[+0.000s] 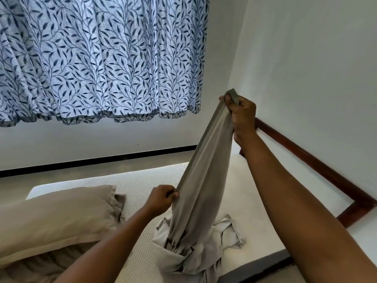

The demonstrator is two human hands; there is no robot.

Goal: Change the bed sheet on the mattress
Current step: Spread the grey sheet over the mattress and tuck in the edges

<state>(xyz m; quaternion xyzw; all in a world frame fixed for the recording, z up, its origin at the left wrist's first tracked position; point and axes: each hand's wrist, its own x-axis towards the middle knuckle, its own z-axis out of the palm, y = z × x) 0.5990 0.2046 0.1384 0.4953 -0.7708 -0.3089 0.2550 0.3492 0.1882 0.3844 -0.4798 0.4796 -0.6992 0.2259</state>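
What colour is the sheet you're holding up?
Plain greyish-beige sheet, no pattern; the head view shows it.

No legible text, label, brand or number on the sheet (204,170), mattress (142,186), pillow (57,215) or curtain (102,58).

Soft daylight filters through the thin white curtain printed with dark blue leaves (102,58), brightest near its top, leaving the plain white walls (306,48) a cool grey. Shadows are faint, only a soft dark patch under the bunched grey-beige bed sheet (204,160) on the white textured mattress (142,186), whose far edge catches pale glare. The wide lens tilts and bows the black skirting strip (102,159), and fine detail looks slightly smeared.
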